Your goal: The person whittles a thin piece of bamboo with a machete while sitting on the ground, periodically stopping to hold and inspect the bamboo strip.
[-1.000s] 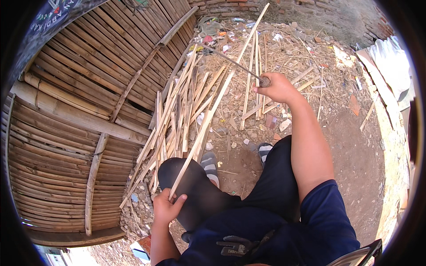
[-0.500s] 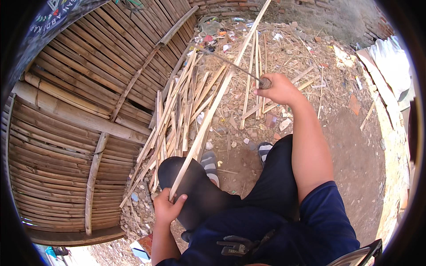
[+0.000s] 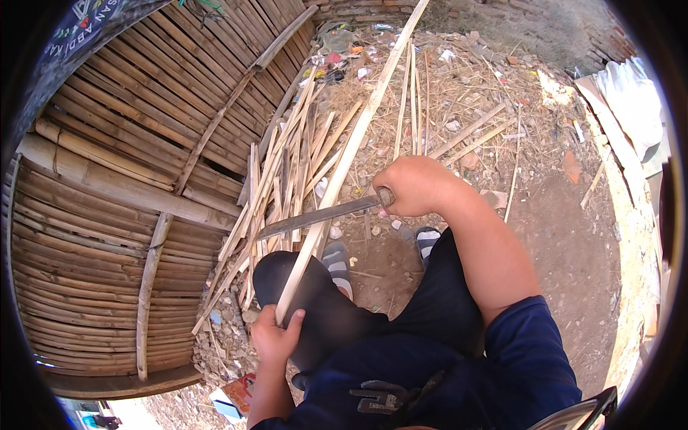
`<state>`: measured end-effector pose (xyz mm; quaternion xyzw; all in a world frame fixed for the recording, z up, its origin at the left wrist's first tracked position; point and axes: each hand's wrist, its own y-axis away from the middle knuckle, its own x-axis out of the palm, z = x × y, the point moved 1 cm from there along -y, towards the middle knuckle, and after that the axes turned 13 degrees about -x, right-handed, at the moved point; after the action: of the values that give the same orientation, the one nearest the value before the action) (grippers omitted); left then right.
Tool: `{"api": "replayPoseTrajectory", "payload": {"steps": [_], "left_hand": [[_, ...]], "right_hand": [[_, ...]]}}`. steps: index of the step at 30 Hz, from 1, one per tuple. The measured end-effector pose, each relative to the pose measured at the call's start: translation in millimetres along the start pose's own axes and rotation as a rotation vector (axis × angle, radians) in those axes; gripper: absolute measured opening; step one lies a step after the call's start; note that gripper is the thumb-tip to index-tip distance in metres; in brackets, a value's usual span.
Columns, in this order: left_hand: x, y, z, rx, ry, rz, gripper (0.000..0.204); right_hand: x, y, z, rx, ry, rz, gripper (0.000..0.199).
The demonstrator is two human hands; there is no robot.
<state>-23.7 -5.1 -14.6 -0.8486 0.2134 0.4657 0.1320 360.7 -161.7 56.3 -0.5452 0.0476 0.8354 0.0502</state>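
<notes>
My left hand (image 3: 274,335) is closed round the near end of a long pale strip of wood or split bamboo (image 3: 349,145). The strip slants over my left knee, away to the top of the view. In my right hand (image 3: 413,188) is the handle of a machete-like blade (image 3: 319,217), dark and straight. The blade lies across the strip just beyond my knee, its tip pointing left. Whether its edge bites into the strip I cannot tell.
Left of my feet lies a heap of similar strips (image 3: 287,168), beside a bamboo slat wall (image 3: 107,179). A few more strips (image 3: 412,93) lie ahead on littered ground. A brick wall (image 3: 373,10) stands at the back. White sacking (image 3: 631,107) is at the right.
My right hand has drawn the blade back toward me along the strip, and the blade has swung so its tip points left. My left hand keeps its hold, nearly still.
</notes>
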Motion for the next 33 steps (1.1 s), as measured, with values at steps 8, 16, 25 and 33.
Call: {"api": "replayPoseTrajectory", "payload": {"steps": [8,16,25,33], "left_hand": [[0,-1,-1,0.099,-0.056,-0.048,0.040],[4,0,2,0.007,-0.021,-0.016,0.039],[-1,-1,2,0.026,0.012,-0.012,0.038],[-2,-1,-3,0.051,0.006,0.002,0.034]], "right_hand": [[-11,13,-82,0.366,-0.270,-0.330,0.069],[20,-4,-4,-0.121,-0.098,-0.067,0.043],[-10,12,-85,0.293,-0.195,-0.484,0.050],[7,6,-45,0.072,-0.110,-0.197,0.047]]}}
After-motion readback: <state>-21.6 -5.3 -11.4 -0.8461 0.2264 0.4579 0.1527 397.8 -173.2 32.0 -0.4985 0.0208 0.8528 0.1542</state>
